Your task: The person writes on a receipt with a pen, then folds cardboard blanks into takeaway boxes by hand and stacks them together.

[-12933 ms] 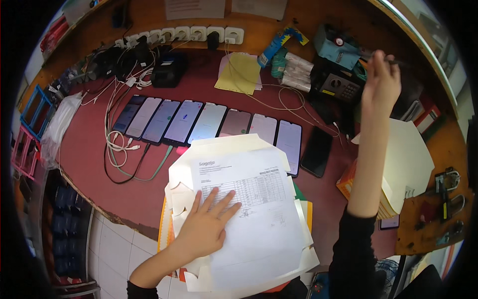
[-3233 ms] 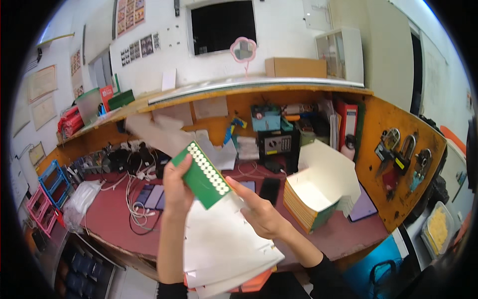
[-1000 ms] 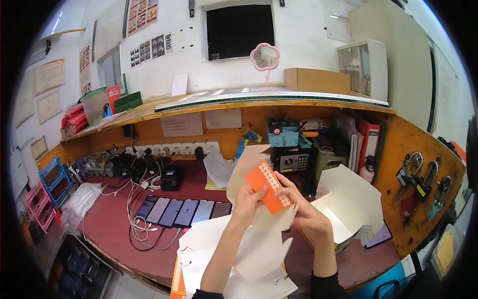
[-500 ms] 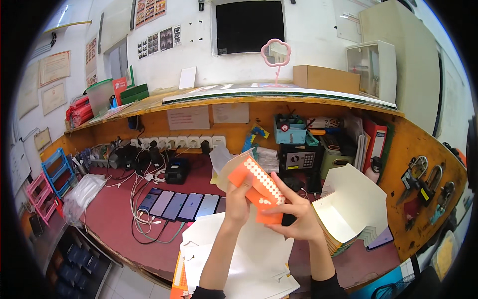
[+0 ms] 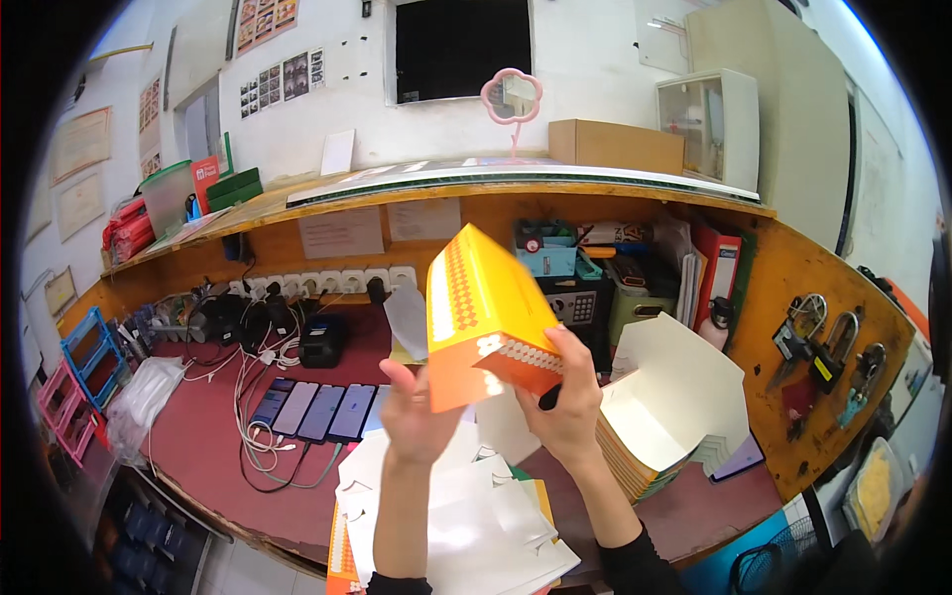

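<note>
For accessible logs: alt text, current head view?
Right hand holds up a yellow-orange box, left hand by its lower corner, above flat white cartons. Phones lie in a row on a maroon desk; stacked boxes stand right.

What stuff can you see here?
box: one, yellow-orange, centre
card sheets: several, white, front
box stack: one, cream inside, right
phones: at least five, mostly bluish, left
cables: many, white and black, left
sockets: one row, white, back
desk: one, dark red, middle
shelf: one, brown, above desk
mirror: one, pink, on shelf
carton: one, brown, on shelf
safe: one, black, under shelf
binder: one, red, back right
racks: two, blue and pink, left
left hand: one, black sleeve, beside box
right hand: one, black sleeve, holding box
</note>
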`<state>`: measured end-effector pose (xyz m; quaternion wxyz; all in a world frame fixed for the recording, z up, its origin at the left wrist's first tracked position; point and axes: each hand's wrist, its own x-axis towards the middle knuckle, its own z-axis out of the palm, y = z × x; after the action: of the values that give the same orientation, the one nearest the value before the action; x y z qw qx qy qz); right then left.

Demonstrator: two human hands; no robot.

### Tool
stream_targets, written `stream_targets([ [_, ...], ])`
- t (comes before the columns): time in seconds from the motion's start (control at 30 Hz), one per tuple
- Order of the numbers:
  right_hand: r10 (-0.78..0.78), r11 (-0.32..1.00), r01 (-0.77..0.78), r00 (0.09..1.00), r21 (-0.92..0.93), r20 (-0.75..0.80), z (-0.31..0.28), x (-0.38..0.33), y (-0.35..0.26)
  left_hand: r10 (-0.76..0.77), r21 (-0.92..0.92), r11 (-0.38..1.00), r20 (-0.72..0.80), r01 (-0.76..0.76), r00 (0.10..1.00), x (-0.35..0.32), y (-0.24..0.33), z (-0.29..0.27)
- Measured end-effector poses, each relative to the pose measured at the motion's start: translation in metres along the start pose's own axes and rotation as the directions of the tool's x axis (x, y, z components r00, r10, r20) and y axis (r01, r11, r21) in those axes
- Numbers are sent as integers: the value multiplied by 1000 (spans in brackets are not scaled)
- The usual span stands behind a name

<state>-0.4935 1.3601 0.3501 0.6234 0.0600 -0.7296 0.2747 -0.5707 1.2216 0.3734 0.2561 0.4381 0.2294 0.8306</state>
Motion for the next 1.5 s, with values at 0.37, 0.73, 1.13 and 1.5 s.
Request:
stream_targets([
  [0.37,-81,994,75,994,-86,-75,-31,-17,-25,134,583,784,178,-214,975,-11,-56,31],
  [0.73,657,519,-747,659,415,366,-212,48,20,-465,565,-392,559,-726,686,-2,-32,68],
  [1.13,222,835,-33,933,-549,282,-203,-122,38,-460,837,322,547,-442,700,37,-158,139],
  [1.5,62,856,68,971,-512,232,-202,-124,46,-494,858,155,496,-490,714,33,-212,122],
])
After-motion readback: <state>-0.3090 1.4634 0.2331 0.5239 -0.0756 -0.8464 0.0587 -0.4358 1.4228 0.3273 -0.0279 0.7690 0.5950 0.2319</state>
